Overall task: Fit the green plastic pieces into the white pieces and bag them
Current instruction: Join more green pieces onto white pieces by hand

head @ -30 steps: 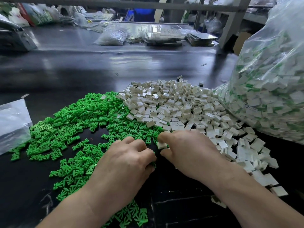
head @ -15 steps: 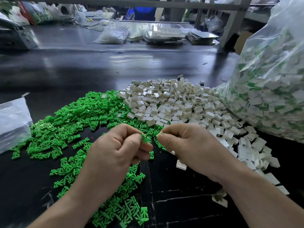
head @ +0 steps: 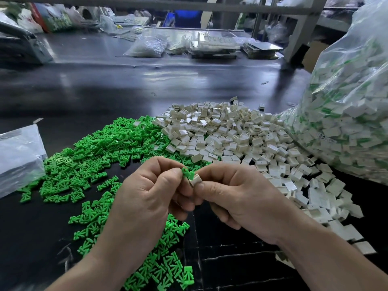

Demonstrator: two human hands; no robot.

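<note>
The left hand (head: 147, 196) pinches a green clip (head: 187, 173) between its fingertips; touching it, a white housing (head: 195, 179) sits clamped in the right hand (head: 237, 194).

Small-parts assembly workshop, factory-type. Evidence: long dark workbench (head: 126, 89) w/ bulk heaps of green plastic pieces (head: 100, 156) and white pieces (head: 226, 135); large clear bag (head: 346, 114) of assembled units; stacked trays (head: 212, 49), metal racking (head: 302, 28) behind.
</note>
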